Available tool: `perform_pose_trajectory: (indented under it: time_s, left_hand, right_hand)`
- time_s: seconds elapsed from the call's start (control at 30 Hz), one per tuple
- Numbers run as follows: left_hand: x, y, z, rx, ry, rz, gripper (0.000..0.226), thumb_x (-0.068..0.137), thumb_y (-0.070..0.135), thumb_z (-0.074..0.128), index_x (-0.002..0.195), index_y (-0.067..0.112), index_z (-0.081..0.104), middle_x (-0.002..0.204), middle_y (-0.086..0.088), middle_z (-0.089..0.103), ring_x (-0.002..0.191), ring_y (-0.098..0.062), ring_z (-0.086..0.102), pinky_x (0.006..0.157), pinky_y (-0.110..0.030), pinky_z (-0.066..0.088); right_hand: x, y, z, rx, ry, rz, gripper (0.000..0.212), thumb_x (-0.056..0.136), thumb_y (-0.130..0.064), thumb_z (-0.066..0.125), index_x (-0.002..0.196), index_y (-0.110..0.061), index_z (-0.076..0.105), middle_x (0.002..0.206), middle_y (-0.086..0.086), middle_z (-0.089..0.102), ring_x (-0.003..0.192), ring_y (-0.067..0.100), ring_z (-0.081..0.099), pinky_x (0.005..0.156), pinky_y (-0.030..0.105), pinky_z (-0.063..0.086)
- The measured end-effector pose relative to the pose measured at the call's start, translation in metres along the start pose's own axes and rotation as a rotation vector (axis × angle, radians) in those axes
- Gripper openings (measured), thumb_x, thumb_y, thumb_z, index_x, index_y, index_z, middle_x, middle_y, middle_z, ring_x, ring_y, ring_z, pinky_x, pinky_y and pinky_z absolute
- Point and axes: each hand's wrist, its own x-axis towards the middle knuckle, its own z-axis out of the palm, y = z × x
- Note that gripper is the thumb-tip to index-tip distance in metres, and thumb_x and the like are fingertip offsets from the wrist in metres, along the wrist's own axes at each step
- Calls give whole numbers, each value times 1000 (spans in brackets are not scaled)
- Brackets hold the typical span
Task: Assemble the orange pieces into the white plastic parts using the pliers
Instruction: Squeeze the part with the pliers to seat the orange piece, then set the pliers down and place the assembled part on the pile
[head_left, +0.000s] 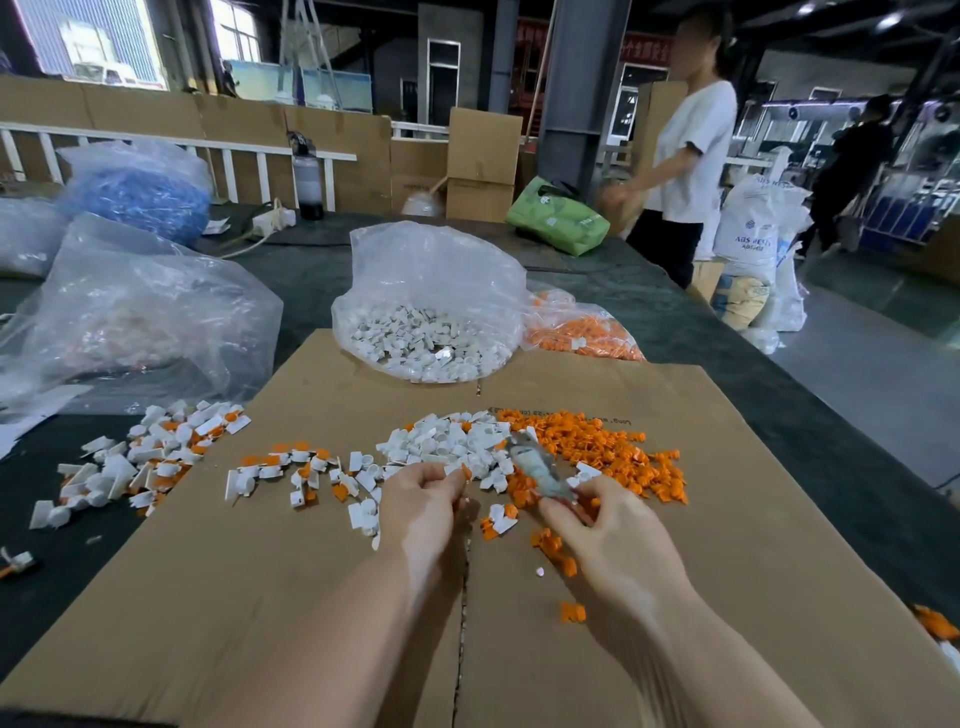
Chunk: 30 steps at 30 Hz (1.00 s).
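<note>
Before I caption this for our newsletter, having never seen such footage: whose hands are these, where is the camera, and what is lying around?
There is one picture, taken by a wide-angle camera on the worker's head, looking down at their own bare hands. The left hand pinches a small white and orange piece. The right hand grips the blurred pliers. On the cardboard sheet lie a pile of white plastic parts and a pile of orange pieces. Behind them stands a clear bag of white parts.
</note>
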Motion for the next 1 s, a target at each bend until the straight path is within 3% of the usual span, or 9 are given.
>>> perform_pose_trajectory:
  time_s: [0.1, 0.2, 0.37, 0.47, 0.53, 0.63, 0.7, 0.87, 1.0]
  left_hand:
    - [-5, -9, -2, 203, -13, 129, 9, 86, 17, 66, 78, 15, 64, 56, 6, 58, 42, 3, 50, 44, -7, 35]
    - [-7, -16, -1, 303, -43, 212, 6, 88, 21, 64, 83, 24, 65, 64, 9, 61, 53, 8, 52, 49, -2, 35]
    - [-6, -20, 0, 411, -78, 259, 7, 89, 27, 61, 92, 29, 68, 80, 20, 62, 77, 4, 55, 60, -7, 34]
    - [-4, -21, -1, 401, -106, 253, 16, 91, 25, 60, 103, 24, 70, 96, 23, 60, 92, 1, 55, 78, -14, 36]
    - [-3, -21, -2, 432, -122, 267, 20, 91, 25, 59, 107, 22, 70, 102, 19, 58, 101, -1, 51, 87, -17, 33]
    - [-2, -20, -2, 428, -156, 275, 21, 92, 25, 59, 109, 21, 71, 106, 16, 63, 103, -4, 56, 89, -19, 37]
    - [-4, -19, -2, 434, -191, 288, 19, 92, 24, 59, 107, 22, 71, 104, 11, 68, 100, -6, 60, 86, -16, 41]
    - [-8, -17, -5, 506, -260, 357, 17, 92, 22, 59, 101, 24, 72, 95, 16, 67, 91, 4, 57, 73, 2, 36]
    - [-13, -17, -11, 450, -336, 311, 30, 83, 10, 67, 101, 35, 66, 94, 8, 67, 91, -8, 62, 81, -15, 47]
  right_hand:
    - [8, 16, 1, -363, 128, 27, 46, 85, -62, 45, 109, -23, 49, 108, -2, 53, 109, 20, 45, 87, 34, 39]
    - [12, 30, 4, -608, 183, 9, 51, 87, -65, 39, 116, -24, 46, 115, -3, 50, 112, 19, 44, 88, 30, 36]
    - [17, 38, 8, -726, 203, -24, 60, 86, -71, 26, 119, -24, 45, 115, -2, 49, 111, 19, 44, 94, 30, 33]
    - [17, 36, 9, -745, 156, 10, 65, 89, -69, 21, 137, -27, 34, 133, 0, 43, 126, 21, 35, 109, 43, 20]
    - [15, 28, 11, -718, 181, -69, 57, 94, -60, 27, 141, -29, 32, 139, -1, 39, 130, 21, 31, 110, 46, 16]
    - [8, 13, 22, -365, 252, -413, 33, 91, -19, 60, 124, -18, 58, 119, 4, 58, 109, 27, 53, 93, 43, 42]
    - [1, 4, 30, -177, 225, -563, 32, 82, 0, 67, 111, -13, 68, 103, 5, 65, 94, 26, 60, 81, 40, 50]
    - [-2, 0, 42, -73, 202, -676, 18, 74, 2, 74, 87, -11, 72, 82, 1, 67, 76, 20, 63, 68, 30, 52]
    - [-1, 1, 47, -13, 202, -618, 12, 77, 2, 71, 78, -9, 69, 77, 0, 65, 74, 19, 61, 68, 27, 49]
